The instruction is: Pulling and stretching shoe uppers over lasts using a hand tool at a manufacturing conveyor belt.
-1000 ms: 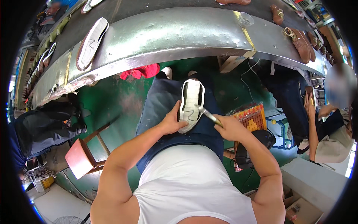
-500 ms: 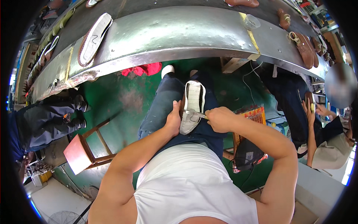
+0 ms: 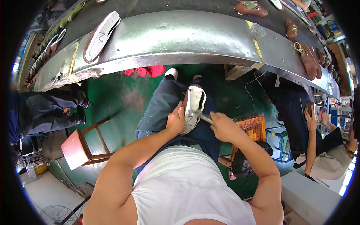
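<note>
A brown shoe with a pale, bare underside facing up rests across my lap, its toe end toward me. My left hand is closed around the shoe's left side. In my right hand is a slim metal-headed hand tool, gripped by its handle. The tool's head lies over the middle of the underside, near a dark pen mark, and is smeared by motion. Whether it touches the surface I cannot tell.
Ahead runs a metal-edged bench bearing an upturned shoe, brown shoes and a clear cup. A wooden stool stands left, a black bag right. Co-workers stand on both sides; red cloth lies under the bench.
The shoe has tilted, its far end shifting slightly right. My right hand and the tool have moved a little, and the tool is now more slanted. My left hand keeps its hold.
</note>
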